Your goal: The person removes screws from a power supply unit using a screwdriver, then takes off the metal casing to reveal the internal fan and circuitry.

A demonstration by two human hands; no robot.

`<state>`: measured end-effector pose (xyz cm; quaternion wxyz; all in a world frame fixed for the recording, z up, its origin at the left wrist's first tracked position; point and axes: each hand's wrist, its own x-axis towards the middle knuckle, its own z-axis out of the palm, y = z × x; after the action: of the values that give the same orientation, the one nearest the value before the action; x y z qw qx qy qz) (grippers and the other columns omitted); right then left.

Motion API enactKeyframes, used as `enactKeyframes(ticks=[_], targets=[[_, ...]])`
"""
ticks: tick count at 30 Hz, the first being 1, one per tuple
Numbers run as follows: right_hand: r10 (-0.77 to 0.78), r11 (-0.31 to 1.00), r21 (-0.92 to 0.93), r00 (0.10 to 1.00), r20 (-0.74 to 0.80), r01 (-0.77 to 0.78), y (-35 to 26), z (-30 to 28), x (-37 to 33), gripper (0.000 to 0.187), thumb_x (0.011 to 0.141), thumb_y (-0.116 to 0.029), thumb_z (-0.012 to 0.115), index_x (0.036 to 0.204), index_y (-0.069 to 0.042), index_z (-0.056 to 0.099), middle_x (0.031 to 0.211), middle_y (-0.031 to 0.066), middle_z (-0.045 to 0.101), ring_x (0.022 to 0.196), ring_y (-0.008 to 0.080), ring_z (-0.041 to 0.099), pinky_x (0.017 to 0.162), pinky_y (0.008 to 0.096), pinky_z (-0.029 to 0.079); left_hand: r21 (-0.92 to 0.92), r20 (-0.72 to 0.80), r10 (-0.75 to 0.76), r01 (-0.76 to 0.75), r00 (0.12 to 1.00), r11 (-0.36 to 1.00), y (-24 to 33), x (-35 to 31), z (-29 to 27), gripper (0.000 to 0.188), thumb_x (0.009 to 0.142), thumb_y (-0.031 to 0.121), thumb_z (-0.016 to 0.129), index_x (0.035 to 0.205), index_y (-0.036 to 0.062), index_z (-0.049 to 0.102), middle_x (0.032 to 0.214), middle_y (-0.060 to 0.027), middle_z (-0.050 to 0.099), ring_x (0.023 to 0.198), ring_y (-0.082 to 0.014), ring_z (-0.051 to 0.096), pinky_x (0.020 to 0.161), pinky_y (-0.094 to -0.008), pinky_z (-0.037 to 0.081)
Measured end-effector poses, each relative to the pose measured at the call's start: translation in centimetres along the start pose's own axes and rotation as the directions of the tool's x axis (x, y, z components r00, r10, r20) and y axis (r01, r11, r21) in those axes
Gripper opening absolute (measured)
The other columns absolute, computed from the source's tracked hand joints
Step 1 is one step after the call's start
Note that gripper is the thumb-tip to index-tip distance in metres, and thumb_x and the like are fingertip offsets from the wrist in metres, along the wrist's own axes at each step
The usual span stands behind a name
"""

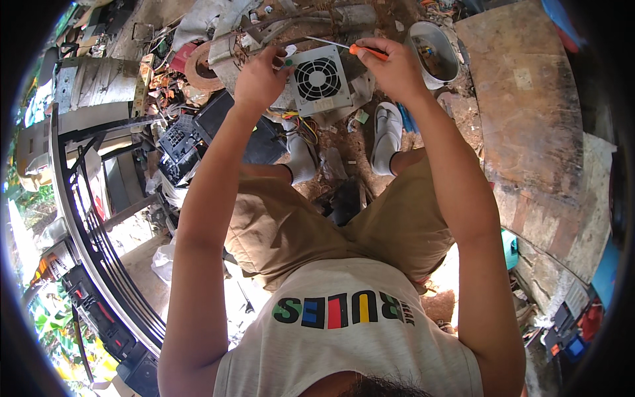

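Beside the left hand (259,77) lies a power supply (320,81).

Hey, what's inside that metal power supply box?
A round fan shows in its face; the metal casing covers the rest, so nothing else inside can be made out.

Daylight blows out the left edge, centre fairly sharp in softer shade, metal frame (74,228) bowed by fisheye, corners black.
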<state>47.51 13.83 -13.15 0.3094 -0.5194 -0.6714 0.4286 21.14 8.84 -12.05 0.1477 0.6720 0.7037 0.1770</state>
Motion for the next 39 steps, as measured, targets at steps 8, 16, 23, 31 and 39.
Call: enactKeyframes(ticks=[8,16,23,31,39], targets=[[-0.089,0.975,-0.200,0.995,0.044,0.096,1.6,4.7,-1.8,0.047,0.090,-0.028,0.066,0.131,-0.005,0.057,0.115,0.0191,0.065,0.106,0.0376,0.063,0.090,0.0452,0.051,0.057,-0.078,0.076,-0.071,0.994,0.996,0.2,-0.8,0.6,0.023,0.087,0.022,0.072,0.105,0.0093,0.070,0.093,-0.0157,0.071,0.082,-0.0317,0.070,0.071,-0.0407,0.055],[-0.085,0.954,-0.282,0.993,0.081,0.105,1.1,5.6,-2.4,0.049,0.090,-0.027,0.066,0.132,-0.005,0.053,0.115,0.0181,0.061,0.102,0.0398,0.063,0.085,0.0477,0.053,0.040,0.023,0.122,-0.123,0.992,0.992,-0.4,0.3,-0.2,0.021,0.085,0.021,0.072,0.102,0.0078,0.070,0.092,-0.0159,0.072,0.085,-0.0351,0.070,0.075,-0.0428,0.055],[-0.071,0.952,-0.291,0.994,0.078,0.091,1.0,5.5,-2.3,0.049,0.090,-0.027,0.066,0.132,-0.006,0.053,0.115,0.0173,0.061,0.103,0.0393,0.064,0.085,0.0479,0.053,0.094,0.131,0.127,-0.139,0.983,0.986,-0.7,1.2,-0.5,0.022,0.084,0.023,0.073,0.097,0.0052,0.068,0.092,-0.0147,0.072,0.086,-0.0329,0.070,0.076,-0.0405,0.055],[-0.035,0.950,-0.303,0.991,0.126,0.071,0.9,5.2,-2.2,0.058,0.091,-0.032,0.066,0.138,-0.002,0.050,0.119,0.0195,0.061,0.109,0.0387,0.061,0.090,0.0454,0.051,-0.179,0.146,-0.420,0.442,0.896,0.879,0.2,0.9,0.7,0.055,0.084,0.056,0.068,0.087,0.0012,0.070,0.077,-0.0112,0.072,0.083,-0.0261,0.072,0.078,-0.0374,0.054],[-0.026,0.949,-0.309,0.991,0.133,0.067,0.8,5.3,-2.0,0.057,0.091,-0.031,0.065,0.138,-0.002,0.050,0.121,0.0192,0.061,0.111,0.0378,0.060,0.093,0.0441,0.050,-0.233,0.245,-0.382,0.437,0.891,0.869,-2.2,1.4,1.7,0.043,0.089,0.040,0.066,0.091,-0.0034,0.069,0.077,-0.0118,0.072,0.072,-0.0174,0.071,0.068,-0.0301,0.055]])
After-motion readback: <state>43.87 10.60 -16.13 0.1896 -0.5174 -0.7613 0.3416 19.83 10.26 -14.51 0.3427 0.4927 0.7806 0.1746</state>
